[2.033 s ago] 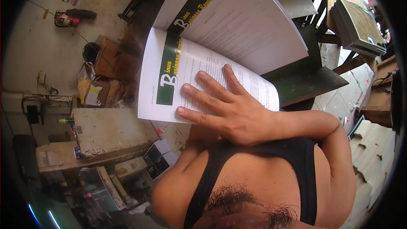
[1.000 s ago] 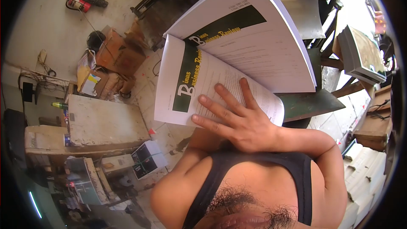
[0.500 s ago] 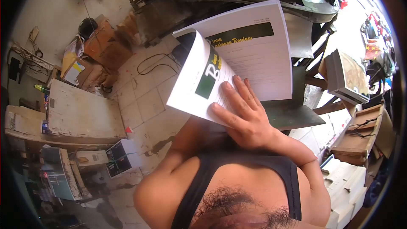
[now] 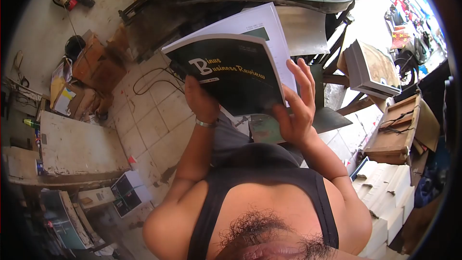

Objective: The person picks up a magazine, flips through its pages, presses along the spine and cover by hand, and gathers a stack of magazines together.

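A dark green journal (image 4: 236,84) with "Binus Business Review" on its cover is held up, tilted, in front of my chest. My left hand (image 4: 201,100) is closed on its lower left edge, thumb at the front. Along the spine and lower right corner, my right hand (image 4: 299,103) touches the journal with its fingers stretched and apart. White printed pages (image 4: 272,17) with a green band stick out behind the cover; I cannot tell whether they are bound to it.
A dark green bench surface (image 4: 322,124) is beyond my hands. Stacked books (image 4: 373,72) stand at the right, near a wooden crate (image 4: 394,127) and white paper stacks (image 4: 385,192). Cardboard boxes (image 4: 98,67) and a pale board (image 4: 72,144) are at the left.
The journal has turned from its curled white pages to its dark front cover. My left hand has come into view at its edge; my right hand has moved off the pages to the spine side.
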A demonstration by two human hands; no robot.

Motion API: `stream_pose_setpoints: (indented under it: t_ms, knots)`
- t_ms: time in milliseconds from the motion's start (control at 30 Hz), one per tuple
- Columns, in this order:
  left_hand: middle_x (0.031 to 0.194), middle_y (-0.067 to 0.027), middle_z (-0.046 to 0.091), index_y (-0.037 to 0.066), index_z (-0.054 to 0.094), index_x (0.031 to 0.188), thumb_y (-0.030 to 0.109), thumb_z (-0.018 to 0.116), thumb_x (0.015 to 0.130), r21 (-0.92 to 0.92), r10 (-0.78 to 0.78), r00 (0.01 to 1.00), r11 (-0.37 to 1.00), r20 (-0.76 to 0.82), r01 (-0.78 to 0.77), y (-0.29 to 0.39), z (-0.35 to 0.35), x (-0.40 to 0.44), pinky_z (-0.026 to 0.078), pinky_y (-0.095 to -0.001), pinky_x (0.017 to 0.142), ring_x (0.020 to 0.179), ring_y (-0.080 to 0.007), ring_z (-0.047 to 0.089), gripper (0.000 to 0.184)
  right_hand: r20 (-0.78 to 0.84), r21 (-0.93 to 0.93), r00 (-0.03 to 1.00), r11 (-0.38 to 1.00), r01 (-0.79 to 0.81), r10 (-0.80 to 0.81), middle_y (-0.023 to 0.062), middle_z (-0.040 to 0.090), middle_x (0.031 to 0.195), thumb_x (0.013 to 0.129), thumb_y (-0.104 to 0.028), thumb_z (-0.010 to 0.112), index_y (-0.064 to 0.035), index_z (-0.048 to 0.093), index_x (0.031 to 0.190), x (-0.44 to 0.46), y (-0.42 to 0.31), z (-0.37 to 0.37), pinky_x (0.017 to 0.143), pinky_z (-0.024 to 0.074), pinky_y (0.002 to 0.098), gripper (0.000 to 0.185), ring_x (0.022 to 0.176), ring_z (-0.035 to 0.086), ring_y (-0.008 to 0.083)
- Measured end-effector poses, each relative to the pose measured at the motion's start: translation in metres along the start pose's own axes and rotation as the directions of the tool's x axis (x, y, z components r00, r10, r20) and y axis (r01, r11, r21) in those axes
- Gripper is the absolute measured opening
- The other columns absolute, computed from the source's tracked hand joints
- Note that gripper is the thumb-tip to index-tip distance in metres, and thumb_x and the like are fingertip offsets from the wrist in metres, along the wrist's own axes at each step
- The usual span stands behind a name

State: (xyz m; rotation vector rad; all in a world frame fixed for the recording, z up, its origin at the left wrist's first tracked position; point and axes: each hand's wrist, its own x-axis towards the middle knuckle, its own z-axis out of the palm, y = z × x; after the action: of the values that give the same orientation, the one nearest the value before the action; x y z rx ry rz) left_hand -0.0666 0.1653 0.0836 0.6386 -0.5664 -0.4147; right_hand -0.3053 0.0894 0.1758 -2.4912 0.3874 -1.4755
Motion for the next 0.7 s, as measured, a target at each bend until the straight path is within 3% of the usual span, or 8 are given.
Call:
stream_pose_setpoints:
  t_ms: [100,133,233,267,400,700]
  knots:
    - [0.130,-0.0152,0.064,-0.001,0.052,0.135,0.030,0.043,0.112,0.032,0.027,0.999,0.999,-0.021,-0.026,-0.001,0.000,-0.002,0.053,-0.0433,0.102,0.116,-0.0270,0.064,0.040,-0.091,0.130,0.994,0.990,-0.046,0.058,0.0284,0.052,0.147,0.086,-0.012,0.072,-0.0080,0.068,0.133,-0.003,0.014,0.005,0.118,0.0316,0.0593,0.047,0.141,0.045,0.0508]
    - [0.131,-0.0149,0.064,-0.002,0.053,0.135,0.030,0.043,0.112,0.046,0.037,0.999,0.998,-0.032,-0.036,-0.002,0.001,-0.003,0.052,-0.0428,0.103,0.117,-0.0265,0.064,0.040,-0.079,0.142,0.992,0.986,-0.083,0.094,0.0294,0.053,0.146,0.086,-0.009,0.073,-0.0044,0.067,0.134,-0.002,0.017,0.003,0.114,0.0391,0.0551,0.048,0.138,0.050,0.0497]
    - [0.132,-0.0146,0.064,-0.002,0.054,0.134,0.030,0.043,0.112,0.031,-0.002,1.000,1.000,0.005,0.002,0.002,0.004,-0.007,0.049,-0.0425,0.106,0.119,-0.0253,0.063,0.041,-0.092,0.339,0.968,0.921,-0.191,0.234,0.0284,0.055,0.145,0.088,-0.007,0.072,-0.0026,0.065,0.136,0.000,0.020,0.002,0.110,0.0449,0.0500,0.049,0.133,0.057,0.0464]
    - [0.132,-0.0145,0.063,-0.002,0.054,0.135,0.030,0.042,0.113,0.026,-0.013,1.000,1.000,0.003,0.013,0.001,0.002,-0.008,0.049,-0.0428,0.106,0.120,-0.0252,0.062,0.041,-0.107,0.319,0.974,0.935,-0.156,0.200,0.0269,0.057,0.142,0.088,-0.001,0.069,-0.0027,0.063,0.139,0.000,0.023,0.003,0.104,0.0506,0.0445,0.051,0.127,0.062,0.0429]
    - [0.134,-0.0138,0.063,-0.001,0.053,0.137,0.030,0.040,0.113,0.030,-0.047,0.999,0.998,0.000,0.047,-0.010,-0.009,-0.011,0.047,-0.0433,0.109,0.123,-0.0252,0.060,0.041,-0.015,0.244,0.998,0.968,-0.063,0.069,0.0247,0.058,0.141,0.088,0.008,0.064,-0.0031,0.057,0.146,0.007,0.017,-0.006,0.098,0.0543,0.0413,0.060,0.121,0.065,0.0396]
    - [0.144,-0.0129,0.058,0.002,0.047,0.147,0.035,0.034,0.114,-0.030,-0.164,0.986,0.986,0.006,0.164,-0.014,-0.013,-0.013,0.044,-0.0449,0.114,0.131,-0.0274,0.057,0.048,0.005,0.213,0.994,0.972,-0.104,0.106,0.0206,0.058,0.141,0.087,0.009,0.063,-0.0109,0.058,0.147,0.006,0.008,-0.001,0.086,0.0608,0.0429,0.064,0.106,0.071,0.0390]
